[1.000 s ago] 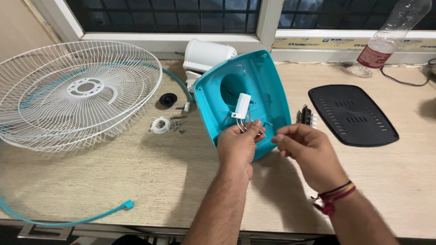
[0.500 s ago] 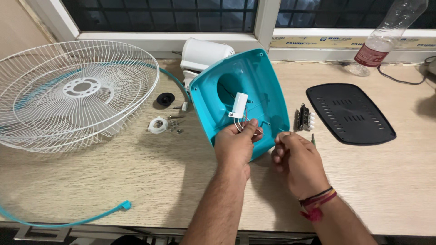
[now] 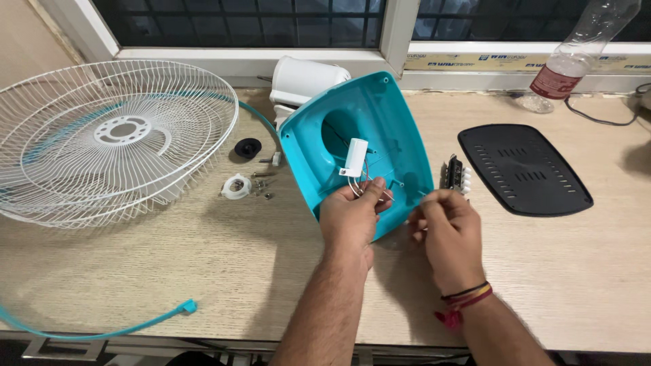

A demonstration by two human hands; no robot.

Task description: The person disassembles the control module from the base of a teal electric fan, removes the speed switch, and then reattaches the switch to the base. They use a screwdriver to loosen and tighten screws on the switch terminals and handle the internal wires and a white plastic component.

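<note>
Left of the teal fan housing (image 3: 380, 135), tilted on the worktop (image 3: 203, 271), a removed wire guard (image 3: 108, 135) is seen; a black cover (image 3: 522, 169) lies right. Wires (image 3: 363, 183) at its lower edge are pinched by the left hand (image 3: 352, 213); the right hand (image 3: 447, 230) is clenched beside it. Reassembly appears outstanding.

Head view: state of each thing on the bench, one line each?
teal fan base shell: open side up, tilted, cover off
white capacitor: inside shell, wires attached
left hand: pinching the wires
right hand: fingers closed at shell edge; contents not visible
black cover plate: detached, lying flat
fan guard: removed, lying on table
plastic bottle: leaning at window, looks nearly empty
</note>
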